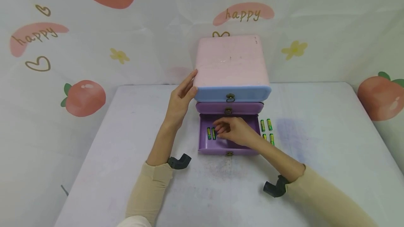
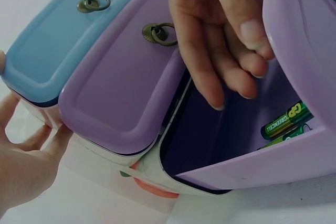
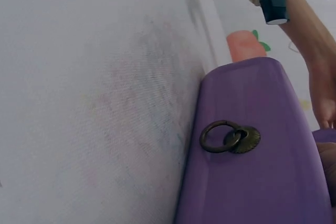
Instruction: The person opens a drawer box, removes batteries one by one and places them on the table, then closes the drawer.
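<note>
A small cabinet (image 1: 231, 62) with a pink top has its purple bottom drawer (image 1: 209, 146) pulled out. Two green GP batteries lie side by side in that drawer; the nearer one in the left wrist view is a green battery (image 2: 286, 121). My right hand (image 1: 235, 130) hovers over the drawer, just right of the batteries, its fingers loosely bent with nothing between them. With fairly straight fingers, my left hand (image 1: 181, 102) rests against the cabinet's left side, thumb by the front corner of the blue top drawer (image 1: 214, 94).
Several more batteries (image 1: 269, 124) lie on the table (image 1: 126, 143) just right of the open drawer. A purple middle drawer (image 2: 121, 77) is closed above it. Ring pulls (image 3: 231, 137) hang on the drawer fronts. A printed cloth (image 1: 157, 27) hangs behind the cabinet.
</note>
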### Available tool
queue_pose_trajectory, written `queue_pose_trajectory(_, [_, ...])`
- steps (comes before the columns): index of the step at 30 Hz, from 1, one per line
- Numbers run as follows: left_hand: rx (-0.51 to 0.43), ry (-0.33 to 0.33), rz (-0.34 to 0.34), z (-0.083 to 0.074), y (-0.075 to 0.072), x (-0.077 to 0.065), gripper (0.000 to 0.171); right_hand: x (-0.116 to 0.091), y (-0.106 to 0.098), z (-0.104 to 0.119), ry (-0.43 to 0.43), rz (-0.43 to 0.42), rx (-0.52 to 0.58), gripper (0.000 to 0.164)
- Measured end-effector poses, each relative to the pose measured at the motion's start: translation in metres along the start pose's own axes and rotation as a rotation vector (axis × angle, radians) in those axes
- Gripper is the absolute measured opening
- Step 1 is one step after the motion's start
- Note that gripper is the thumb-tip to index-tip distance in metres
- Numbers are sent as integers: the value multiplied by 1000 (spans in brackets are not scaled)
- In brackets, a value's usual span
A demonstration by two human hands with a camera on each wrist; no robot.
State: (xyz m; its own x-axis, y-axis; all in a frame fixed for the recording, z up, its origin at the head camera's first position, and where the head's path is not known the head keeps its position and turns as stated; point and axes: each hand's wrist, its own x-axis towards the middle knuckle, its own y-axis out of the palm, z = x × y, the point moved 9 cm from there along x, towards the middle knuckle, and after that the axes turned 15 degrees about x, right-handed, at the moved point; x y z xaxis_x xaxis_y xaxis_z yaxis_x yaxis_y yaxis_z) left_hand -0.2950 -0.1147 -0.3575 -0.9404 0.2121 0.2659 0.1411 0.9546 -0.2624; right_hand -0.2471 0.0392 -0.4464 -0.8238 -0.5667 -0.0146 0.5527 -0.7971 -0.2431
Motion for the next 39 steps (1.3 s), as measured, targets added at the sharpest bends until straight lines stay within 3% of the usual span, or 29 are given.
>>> queue_pose_trajectory(8, [2, -2, 5, -1, 1, -1, 50, 6, 2, -6, -12, 7, -57, 37])
queue_pose_trajectory(17, [-3, 2, 7, -1, 1, -1, 51, 15, 4, -18, 44, 33, -146, 40])
queue_pose_trajectory(24, [-14, 2, 4, 0, 0, 1, 51, 18, 6, -14, -10, 46, -197, 39])
queue_pose_trajectory(35, [-11, 20, 0, -2, 1, 0, 58, 23, 10, -19, -5, 60, -255, 41])
queue_pose_trajectory(39, [-2, 5, -2, -1, 1, 0, 54, 25, 11, -20, -16, 63, -281, 42])
